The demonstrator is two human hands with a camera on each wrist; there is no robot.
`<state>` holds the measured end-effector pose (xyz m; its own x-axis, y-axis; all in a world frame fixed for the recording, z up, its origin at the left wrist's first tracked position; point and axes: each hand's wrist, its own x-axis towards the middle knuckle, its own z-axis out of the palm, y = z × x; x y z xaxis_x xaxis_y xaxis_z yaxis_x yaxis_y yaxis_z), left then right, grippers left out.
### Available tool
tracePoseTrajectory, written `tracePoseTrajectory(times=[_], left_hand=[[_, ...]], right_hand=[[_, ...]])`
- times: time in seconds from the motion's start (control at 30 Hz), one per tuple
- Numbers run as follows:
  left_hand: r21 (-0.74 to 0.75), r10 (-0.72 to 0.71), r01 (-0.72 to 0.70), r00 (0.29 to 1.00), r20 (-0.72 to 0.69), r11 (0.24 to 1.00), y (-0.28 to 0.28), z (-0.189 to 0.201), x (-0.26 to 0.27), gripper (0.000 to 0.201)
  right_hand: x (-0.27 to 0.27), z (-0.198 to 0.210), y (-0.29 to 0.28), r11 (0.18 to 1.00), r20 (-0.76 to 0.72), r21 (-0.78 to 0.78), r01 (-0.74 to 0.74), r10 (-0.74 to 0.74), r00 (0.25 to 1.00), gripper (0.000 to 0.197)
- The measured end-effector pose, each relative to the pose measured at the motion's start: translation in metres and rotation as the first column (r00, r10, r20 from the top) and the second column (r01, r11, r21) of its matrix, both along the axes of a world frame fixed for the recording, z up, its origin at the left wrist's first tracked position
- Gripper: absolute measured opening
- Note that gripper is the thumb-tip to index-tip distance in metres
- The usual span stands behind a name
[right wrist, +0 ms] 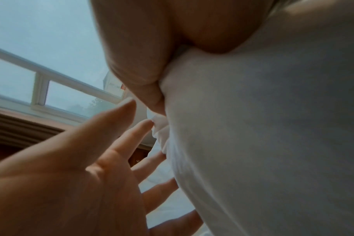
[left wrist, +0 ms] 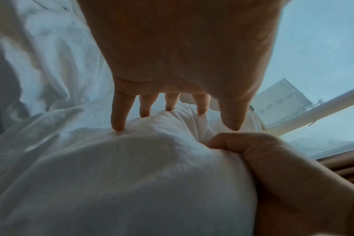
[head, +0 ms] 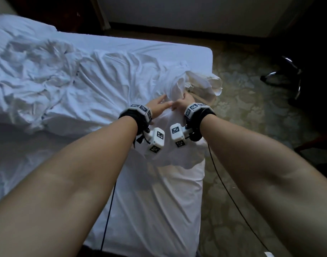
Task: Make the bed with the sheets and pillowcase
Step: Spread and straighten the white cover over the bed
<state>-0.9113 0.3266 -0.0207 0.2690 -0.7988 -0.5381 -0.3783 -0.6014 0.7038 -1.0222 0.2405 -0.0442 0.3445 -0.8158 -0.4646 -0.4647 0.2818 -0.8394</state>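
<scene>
A white pillow in a white cotton pillowcase (head: pixel 170 145) lies on the white-sheeted bed (head: pixel 140 201) near the bed's right edge. Its long axis runs from the person's side toward the bed's far corner, and the loose open end of the case (head: pixel 201 80) bunches at the far end, spilling over the bed's edge.

Both bare forearms reach straight out over the pillow, wrists close together. The left hand (head: pixel 159 105) has its fingers (left wrist: pixel 119 115) spread and nearly straight, the tips pressing into the fabric on the left side of the pillow's far end. The right hand (head: pixel 183 102), just beside the left, is curled, its thumb (left wrist: pixel 228 141) and fingers pinching a fold of the pillowcase. The two hands almost touch.

A crumpled white top sheet (head: pixel 34 76) lies heaped on the bed to the left of the pillow. A patterned carpet (head: pixel 251 127) lies to the bed's right.
</scene>
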Motion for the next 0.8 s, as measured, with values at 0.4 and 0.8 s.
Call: tracePoseTrajectory(times=[0.4,0.8], left_hand=[[0.024,0.322,-0.343,0.855,-0.406,0.939,0.065,0.004,0.266,0.067],[0.149,0.523,-0.504,0.781,-0.342,0.850,0.150,-0.074,0.458,0.081]], right_hand=[[0.295,0.039,0.060,0.960,-0.075,-0.153,-0.235,0.226,0.971,0.062],[0.482,-0.022,0.157,0.794,-0.280,-0.029,-0.607,0.577,0.768,0.070]])
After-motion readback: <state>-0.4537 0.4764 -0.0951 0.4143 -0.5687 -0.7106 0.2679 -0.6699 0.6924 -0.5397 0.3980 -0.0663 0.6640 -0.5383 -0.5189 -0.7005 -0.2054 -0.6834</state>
